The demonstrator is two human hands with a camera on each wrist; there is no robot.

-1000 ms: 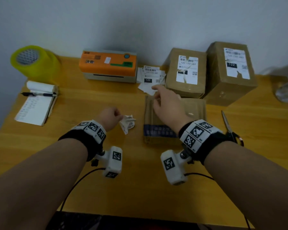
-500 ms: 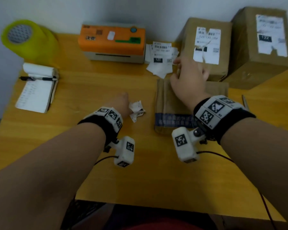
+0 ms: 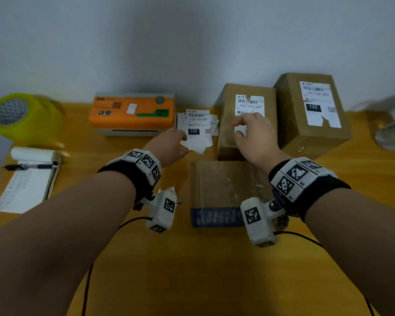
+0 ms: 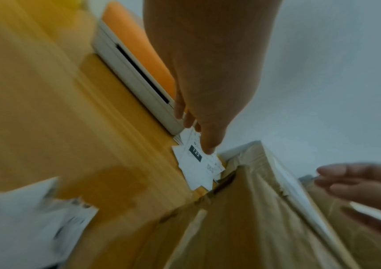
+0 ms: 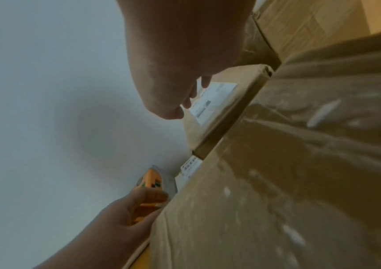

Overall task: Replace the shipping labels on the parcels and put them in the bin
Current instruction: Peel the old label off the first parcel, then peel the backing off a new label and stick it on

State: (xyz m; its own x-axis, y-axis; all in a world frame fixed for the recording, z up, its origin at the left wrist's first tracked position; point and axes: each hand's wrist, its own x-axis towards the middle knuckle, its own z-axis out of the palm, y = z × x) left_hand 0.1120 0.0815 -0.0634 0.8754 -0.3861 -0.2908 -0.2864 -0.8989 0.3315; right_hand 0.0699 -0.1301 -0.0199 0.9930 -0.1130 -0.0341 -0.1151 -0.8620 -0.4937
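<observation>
A stack of fresh white shipping labels [image 3: 197, 130] lies between the printer and the middle cardboard box [image 3: 228, 142]. My left hand [image 3: 183, 139] reaches onto the stack, and its straight fingertips [image 4: 206, 148] touch the top label [image 4: 196, 158]. My right hand [image 3: 240, 126] hovers over the middle box's torn label [image 3: 249, 103] with loosely bent fingers and holds nothing. A flat brown parcel [image 3: 219, 190] lies in front of me with no label on its top. A taller box [image 3: 312, 115] with a torn label stands at the right. A crumpled old label [image 4: 23, 222] lies by my left wrist.
An orange label printer [image 3: 132, 112] sits at the back against the wall. A yellow tape roll [image 3: 16, 117] and a notepad with a pen [image 3: 27, 179] are at the left. A blurred grey object [image 3: 390, 133] is at the far right edge.
My left hand let go of the crumpled label and moved forward onto the label stack. My right hand left the flat parcel and rose over the middle box.
</observation>
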